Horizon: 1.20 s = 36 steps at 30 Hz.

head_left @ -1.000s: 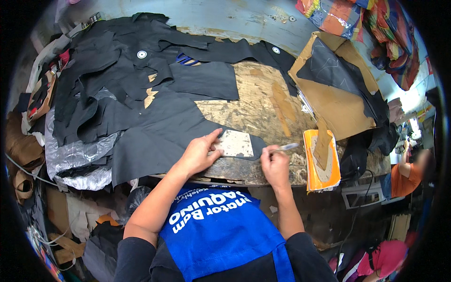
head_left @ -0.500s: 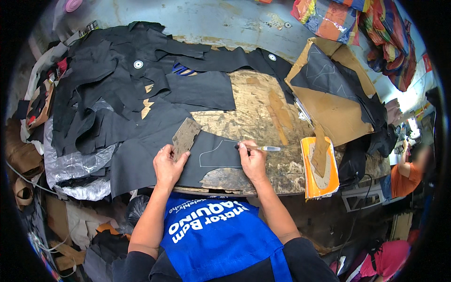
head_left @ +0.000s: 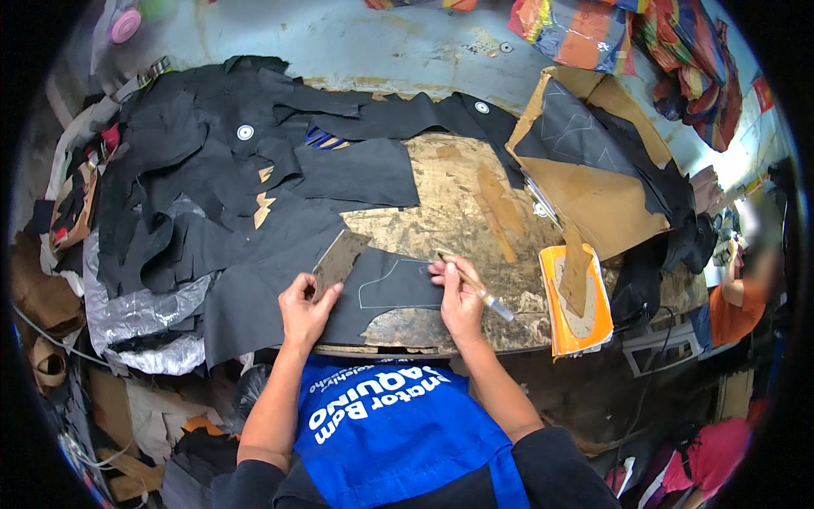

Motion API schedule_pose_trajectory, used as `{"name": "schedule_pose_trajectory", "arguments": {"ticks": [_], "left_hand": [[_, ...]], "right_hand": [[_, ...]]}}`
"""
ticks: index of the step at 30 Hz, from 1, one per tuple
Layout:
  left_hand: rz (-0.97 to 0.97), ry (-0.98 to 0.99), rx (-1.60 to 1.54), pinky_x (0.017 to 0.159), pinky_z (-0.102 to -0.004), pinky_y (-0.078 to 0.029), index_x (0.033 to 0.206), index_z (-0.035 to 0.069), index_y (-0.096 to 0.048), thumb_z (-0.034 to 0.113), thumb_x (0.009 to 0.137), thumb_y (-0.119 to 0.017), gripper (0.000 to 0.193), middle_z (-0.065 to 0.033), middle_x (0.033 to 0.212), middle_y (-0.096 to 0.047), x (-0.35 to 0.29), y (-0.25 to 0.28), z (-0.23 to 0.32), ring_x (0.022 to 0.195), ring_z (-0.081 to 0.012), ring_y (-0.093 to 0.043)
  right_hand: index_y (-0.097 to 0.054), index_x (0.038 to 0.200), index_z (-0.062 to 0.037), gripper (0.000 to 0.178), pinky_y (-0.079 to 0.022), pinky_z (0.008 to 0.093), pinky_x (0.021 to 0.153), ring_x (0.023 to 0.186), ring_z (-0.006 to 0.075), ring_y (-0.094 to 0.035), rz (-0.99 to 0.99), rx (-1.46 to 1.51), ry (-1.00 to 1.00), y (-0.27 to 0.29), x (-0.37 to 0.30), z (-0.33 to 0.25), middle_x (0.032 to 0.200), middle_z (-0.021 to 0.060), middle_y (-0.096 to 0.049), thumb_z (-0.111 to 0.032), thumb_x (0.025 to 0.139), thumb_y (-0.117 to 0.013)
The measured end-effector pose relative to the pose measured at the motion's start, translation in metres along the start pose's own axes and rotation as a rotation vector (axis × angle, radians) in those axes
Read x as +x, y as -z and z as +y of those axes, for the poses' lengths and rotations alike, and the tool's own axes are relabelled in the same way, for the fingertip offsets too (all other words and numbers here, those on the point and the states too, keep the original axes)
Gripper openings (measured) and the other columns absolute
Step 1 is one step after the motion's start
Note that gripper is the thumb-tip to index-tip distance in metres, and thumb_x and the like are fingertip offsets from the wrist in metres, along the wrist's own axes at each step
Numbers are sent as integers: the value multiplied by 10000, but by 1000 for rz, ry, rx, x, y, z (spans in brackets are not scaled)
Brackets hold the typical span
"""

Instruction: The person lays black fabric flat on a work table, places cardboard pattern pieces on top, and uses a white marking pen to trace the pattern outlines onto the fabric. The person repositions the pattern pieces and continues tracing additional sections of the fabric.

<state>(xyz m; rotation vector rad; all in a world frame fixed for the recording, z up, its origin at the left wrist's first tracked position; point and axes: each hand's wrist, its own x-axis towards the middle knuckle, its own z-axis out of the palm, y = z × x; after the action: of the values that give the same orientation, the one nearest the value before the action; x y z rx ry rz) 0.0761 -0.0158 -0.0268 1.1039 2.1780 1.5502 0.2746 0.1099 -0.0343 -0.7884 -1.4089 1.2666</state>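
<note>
We take the white outline (head_left: 394, 284) as the middle of our clock, and there it is, drawn on the black sheet (head_left: 343, 321) that lies on the worn wooden counter (head_left: 458, 212)! Out at between eight and nine, we have the left hand (head_left: 305, 314), thumb and fingers clamped on a thin grey-brown plate (head_left: 341, 256), which stands tilted at ten o'clock, its upper end leaning toward one. Over between three and four, here's the right hand (head_left: 459, 307), fingers closed around a slim pen (head_left: 483, 290), slanted from eleven down to its clear end near five; whether it touches the sheet, we can't tell. Looking wider now, we find the orange-edged notebook (head_left: 602, 322) at three, a brown pointed template (head_left: 577, 276) lying across it, and at two the cardboard box (head_left: 606, 195) with black material inside. Up at ten, we've got a broad heap of black pieces (head_left: 170, 161), and round at nine a crumpled silvery plastic sheet (head_left: 140, 318). Right down at six, we see the blue apron (head_left: 381, 458)
</note>
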Motion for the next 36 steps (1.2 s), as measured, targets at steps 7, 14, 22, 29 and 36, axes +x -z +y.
{"name": "schedule_pose_trajectory", "arguments": {"ticks": [7, 14, 22, 29, 36], "left_hand": [[-491, -89, -151, 590, -257, -465, 771, 20, -597, 207, 649, -840, 329, -51, 681, -616, -33, -21, 25, 620, -100, -550], [-513, -395, 465, 1070, -545, -206, 1207, 40, -551, 358, 725, -733, 606, -180, 1310, -493, -21, -16, 30, 1327, -321, -333], [-360, -516, 441, 993, -486, -368, 1069, -12, -602, 147, 832, -611, 286, -217, 1203, -560, -12, -51, 19, 1183, -377, -486], [-446, -474, 289, 1006, -593, -293, 1085, 20, -601, 171, 876, -552, 263, -163, 1194, -581, -19, -124, 50, 1226, -328, -463], [-758, -569, 538, 1029, -676, -114, 1394, 76, -339, 541, 853, -509, 734, -191, 1470, -252, -36, -114, 60, 1392, -312, -182]], "right_hand": [[-539, 1073, 9, 322, -481, 250, 829, 947, 126, -571, -176, 133, -4, -2, -22, -35, 1025, 70, -586, 25, 786, -684], [-537, 1085, -26, 385, -483, 264, 811, 889, 146, -579, 356, 105, -12, 155, 24, -85, 1025, 78, -591, 74, 735, -664], [-633, 996, 33, 277, -485, 365, 763, 830, 329, -646, 312, -867, 212, 154, 77, -60, 895, 225, -659, -206, 916, -519], [-656, 1008, -17, 326, -501, 399, 755, 868, 352, -643, 235, -1264, -112, 114, 142, 2, 878, 216, -665, -127, 711, -735], [-644, 952, 14, 475, -497, 370, 750, 818, 286, -651, 189, -1236, -219, 126, 165, 22, 871, 180, -668, -138, 551, -850]]}}
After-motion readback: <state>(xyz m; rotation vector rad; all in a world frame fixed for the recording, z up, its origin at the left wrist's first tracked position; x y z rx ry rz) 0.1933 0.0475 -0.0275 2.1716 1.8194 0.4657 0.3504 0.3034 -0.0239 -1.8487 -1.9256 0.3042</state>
